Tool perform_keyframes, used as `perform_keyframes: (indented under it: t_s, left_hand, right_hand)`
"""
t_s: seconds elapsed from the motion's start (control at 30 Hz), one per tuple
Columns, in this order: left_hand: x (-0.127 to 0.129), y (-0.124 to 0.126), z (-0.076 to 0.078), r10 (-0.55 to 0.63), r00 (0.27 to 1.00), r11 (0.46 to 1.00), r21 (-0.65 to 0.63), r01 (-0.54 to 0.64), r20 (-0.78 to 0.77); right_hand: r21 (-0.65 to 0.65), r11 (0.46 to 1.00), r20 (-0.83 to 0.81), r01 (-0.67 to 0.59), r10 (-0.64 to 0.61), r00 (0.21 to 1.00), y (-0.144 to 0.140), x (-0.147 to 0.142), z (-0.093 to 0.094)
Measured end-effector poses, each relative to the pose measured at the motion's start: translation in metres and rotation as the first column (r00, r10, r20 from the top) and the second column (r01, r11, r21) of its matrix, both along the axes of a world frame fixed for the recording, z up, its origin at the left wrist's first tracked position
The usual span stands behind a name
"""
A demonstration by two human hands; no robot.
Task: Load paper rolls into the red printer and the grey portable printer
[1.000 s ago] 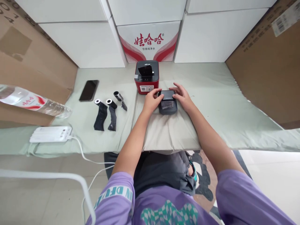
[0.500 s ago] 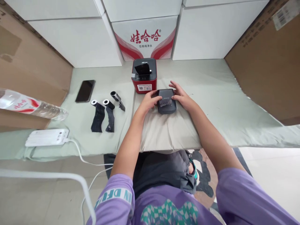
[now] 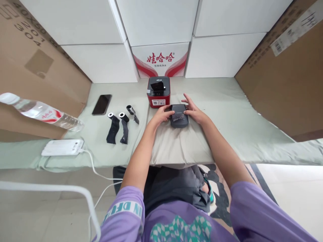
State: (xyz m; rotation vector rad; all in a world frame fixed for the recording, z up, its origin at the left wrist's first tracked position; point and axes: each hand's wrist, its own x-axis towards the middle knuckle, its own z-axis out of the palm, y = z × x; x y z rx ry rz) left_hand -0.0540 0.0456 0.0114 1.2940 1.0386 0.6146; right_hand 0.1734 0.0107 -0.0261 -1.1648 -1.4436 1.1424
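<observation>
A small dark grey portable printer (image 3: 179, 122) lies on the cloth in front of me, a short dark strip lying across its top. My left hand (image 3: 162, 115) grips its left side, thumb on the upper face. From the other side my right hand (image 3: 194, 110) holds it, the thumb pressed on top and at least one finger raised off it. Just behind stands a red and black receipt printer (image 3: 158, 92) with a black strip sticking out of its top. To the left are several small rolls with black tails, such as this paper roll (image 3: 124, 117).
A dark phone (image 3: 102, 104), a white power bank (image 3: 62, 147) with a cable, and a tilted water bottle (image 3: 45, 112) are on the left. White boxes (image 3: 161, 60) line the back. Cardboard boxes stand at the left and right (image 3: 285, 87). A white tube (image 3: 50, 187) crosses the lower left.
The camera view has shifted, so the table things appear lower and mostly farther right. Both hands keep their hold on the portable printer, with little visible change.
</observation>
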Motion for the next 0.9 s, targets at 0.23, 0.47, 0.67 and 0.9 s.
perform_keyframes:
  t_s: [0.23,0.47,0.67,0.9]
  left_hand:
    - [-0.004,-0.004,-0.015,0.013,0.996,0.995,0.100,-0.021,0.083]
    - [-0.006,-0.004,-0.009,0.009,0.990,1.000,0.019,-0.012,0.143]
    - [-0.008,-0.002,-0.013,-0.002,0.988,1.000,0.015,-0.001,0.152]
    - [-0.007,-0.003,-0.013,-0.021,0.995,0.997,0.081,0.013,0.102]
  right_hand:
    - [-0.008,0.996,-0.070,0.088,-0.088,0.994,0.002,-0.004,-0.009]
    - [-0.055,0.994,-0.132,0.097,-0.104,0.986,0.003,-0.003,-0.008]
    - [-0.079,0.994,-0.151,0.081,-0.092,0.984,0.002,-0.004,-0.003]
    - [-0.073,0.994,-0.111,0.079,-0.087,0.990,-0.001,-0.002,-0.003]
